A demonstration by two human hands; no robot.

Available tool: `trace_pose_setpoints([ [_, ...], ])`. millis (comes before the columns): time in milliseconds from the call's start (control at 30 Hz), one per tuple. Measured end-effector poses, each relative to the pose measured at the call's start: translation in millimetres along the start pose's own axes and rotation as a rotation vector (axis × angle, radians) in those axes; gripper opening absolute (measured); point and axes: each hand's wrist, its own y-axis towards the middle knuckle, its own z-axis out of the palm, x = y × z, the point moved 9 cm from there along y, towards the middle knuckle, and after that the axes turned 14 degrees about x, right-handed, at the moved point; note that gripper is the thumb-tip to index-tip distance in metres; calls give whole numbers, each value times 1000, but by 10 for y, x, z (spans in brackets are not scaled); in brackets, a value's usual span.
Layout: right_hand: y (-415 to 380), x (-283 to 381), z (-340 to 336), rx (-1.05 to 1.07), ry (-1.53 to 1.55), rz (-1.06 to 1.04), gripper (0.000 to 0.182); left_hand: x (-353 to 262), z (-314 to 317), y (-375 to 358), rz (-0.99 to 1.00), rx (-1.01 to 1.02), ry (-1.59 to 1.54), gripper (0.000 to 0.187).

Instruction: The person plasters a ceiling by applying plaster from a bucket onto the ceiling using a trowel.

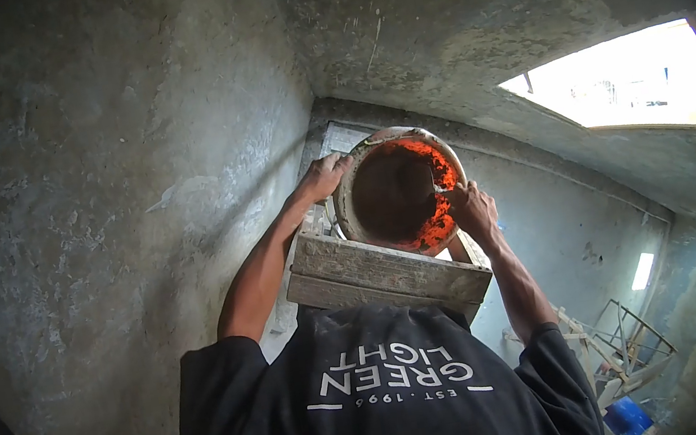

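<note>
A mortar-smeared bucket (449, 163) with orange showing inside its wall is tipped so that its mouth faces me. Grey-brown mortar (377, 199) coats the inside. My left hand (323, 177) is closed on the bucket's upper left rim. At the right rim, my right hand (472, 209) is closed around what looks like the handle of a trowel (417, 181). The blade, grey with mortar, lies inside the bucket, and its outline is hard to make out. The handle is mostly hidden by my fingers.
Rough wooden planks (385, 275) form a platform between my chest and the bucket. A bare plastered wall (126, 198) rises close on the left. An opening (637, 85) lets light in at the upper right. Lower right hold a frame (626, 337) and a blue object (628, 419).
</note>
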Motion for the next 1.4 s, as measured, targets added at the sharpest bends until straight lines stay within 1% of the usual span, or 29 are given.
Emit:
trace_pose_setpoints([
  [33, -39, -6, 4, 7, -2, 7, 27, 34, 50, -13, 0, 8, -5, 70],
  [100, -84, 2, -7, 44, -6, 27, 35, 72, 14, -63, 49, -76, 33, 72],
  [133, -124, 25, -13, 39, -23, 29, 37, 122, -1, -80, 24, -89, 25, 77],
  [167, -133, 18, -3, 40, -21, 34, 37, 148, -28, -82, 26, -84, 26, 77],
  [233, -134, 38, 19, 30, -5, 15, 40, 243, 35, -89, -72, 113, -8, 79],
  [267, -125, 29, 44, 31, -5, 13, 40, 62, -9, -148, -15, 120, 41, 75],
  [300, -108, 12, 46, 12, -10, 3, 40, 61, 35, -115, -17, 117, 40, 75],
  [367, -86, -27, -21, -16, -18, -9, 40, 1, -31, -58, -32, -42, 50, 69],
  [433, -86, -90, -70, 14, 25, -8, 42, -103, -49, 175, 21, -4, 30, 66],
  [500, -115, -155, -112, -7, 49, 6, 43, -259, -114, 416, 183, -188, 96, 64],
  [533, -145, -167, -128, -25, 71, 5, 42, -460, -165, 423, 257, -248, 189, 54],
  [567, -167, -181, -151, -46, 92, 3, 42, -536, -176, 397, 266, -245, 192, 54],
  [633, -170, -189, -190, -82, 85, -3, 43, -537, -223, 295, 107, -208, 262, 41],
  [667, -156, -183, -174, -43, 90, 15, 40, -536, -285, 184, 188, -386, 304, 30],
  [700, -147, -165, -155, -4, 97, 31, 37, -452, -250, 181, 193, -387, 315, 30],
  [767, -166, -110, -194, -28, 136, 21, 37, -423, -301, 71, 206, -379, 201, 30],
  [800, -136, -120, -141, -22, 132, 23, 37, -347, -309, 92, 194, -405, 265, 34],
  [833, -90, -125, -108, -21, 127, 23, 37, -408, -361, 58, 195, -409, 274, 34],
  [900, -51, -144, -41, -32, 143, 4, 37, -383, -386, 35, -67, -202, 173, 51],
  [933, -52, -143, -25, -37, 151, -10, 38, -457, -386, 3, -124, -118, 87, 58],
  [967, -54, -137, -53, -46, 155, -13, 38, -561, -422, -50, -119, -124, 95, 58],
  [1033, -85, -140, -55, -31, 168, 9, 38, -1007, -388, -215, 154, -98, 199, 57],
  [1067, -84, -151, -36, -35, 173, 6, 38, -1151, -408, -371, -24, -48, -171, 57],
  [1100, -72, -158, -45, -73, 164, -17, 38, -1307, -391, -386, -21, -52, -163, 57],
  [1167, -113, -162, -80, -112, 162, -40, 38, -1585, -29, -346, 76, 254, -527, 47],
  [1233, -173, -98, -207, -144, 147, -106, 40, -1867, 273, -298, 95, 365, -594, 42],
  [1267, -175, -112, -242, -162, 150, -91, 40, -2006, 373, -333, 106, 363, -612, 39],
  [1367, -305, -88, -520, -202, 131, -119, 43, -2237, 359, -440, 153, 344, -592, 39],
  [1400, -328, -98, -600, -177, 143, -136, 43, -2261, 362, -470, 154, 396, -588, 38],
])
